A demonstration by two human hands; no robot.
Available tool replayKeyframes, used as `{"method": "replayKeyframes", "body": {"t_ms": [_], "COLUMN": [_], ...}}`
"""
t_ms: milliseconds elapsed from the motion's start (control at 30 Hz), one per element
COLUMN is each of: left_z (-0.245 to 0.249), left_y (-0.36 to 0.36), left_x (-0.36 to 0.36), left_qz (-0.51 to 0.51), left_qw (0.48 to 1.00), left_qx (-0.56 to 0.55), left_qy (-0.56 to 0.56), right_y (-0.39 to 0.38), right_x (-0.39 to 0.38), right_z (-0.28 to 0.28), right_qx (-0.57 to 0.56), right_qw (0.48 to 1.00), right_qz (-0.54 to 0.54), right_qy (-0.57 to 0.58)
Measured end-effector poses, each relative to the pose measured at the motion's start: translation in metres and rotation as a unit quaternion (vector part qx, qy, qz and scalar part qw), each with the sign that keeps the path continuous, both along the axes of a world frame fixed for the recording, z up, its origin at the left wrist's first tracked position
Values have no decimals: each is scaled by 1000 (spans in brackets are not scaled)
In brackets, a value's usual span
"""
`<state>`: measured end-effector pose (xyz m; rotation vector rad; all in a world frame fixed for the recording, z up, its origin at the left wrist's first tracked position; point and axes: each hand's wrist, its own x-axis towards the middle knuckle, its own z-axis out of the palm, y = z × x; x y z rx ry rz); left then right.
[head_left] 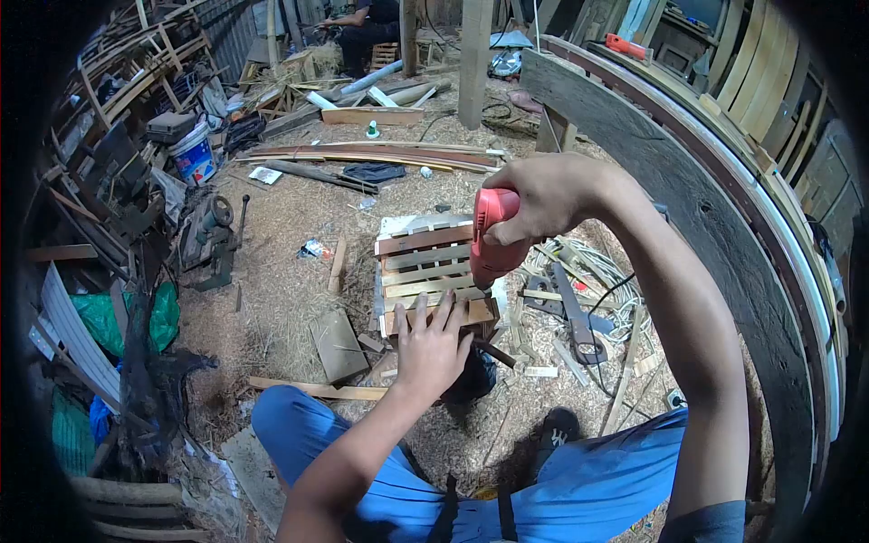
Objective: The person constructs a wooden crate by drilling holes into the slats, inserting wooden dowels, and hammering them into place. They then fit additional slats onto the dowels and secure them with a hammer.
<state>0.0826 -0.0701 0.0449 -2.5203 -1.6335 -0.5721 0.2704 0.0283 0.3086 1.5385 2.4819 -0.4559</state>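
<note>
Right hand (pixel 549 195): your fingers clamp around the red drill (pixel 491 253)
Left hand (pixel 427 353): your fingers lie apart across near slats (pixel 478 313)
Risk: red drill may skid leftward if near slats shift

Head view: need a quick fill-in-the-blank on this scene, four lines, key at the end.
1. The person's ____ hand grips a red power tool.
2. The other hand rests with fingers spread on a slatted rack made of ____.
3. In the picture, the bucket stands to the ____ of the rack.
4. The person's trousers are ____.

Missing words: right; wood; left; blue
</note>
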Motion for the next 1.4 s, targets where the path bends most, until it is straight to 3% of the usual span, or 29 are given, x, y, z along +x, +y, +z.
{"method": "replayKeyframes", "body": {"t_ms": [600, 1400], "left_z": [-2, -6], "left_y": [1, 1], "left_x": [0, 0], "left_qz": [6, 14], "left_qw": [1000, 999], "left_qx": [22, 13], "left_qy": [21, 49], "right_y": [-8, 4], "right_x": [-22, -15], "right_z": [4, -2], "right_qx": [36, 14], "right_qw": [997, 999], "right_qz": [26, 5], "right_qy": [-60, -37]}}
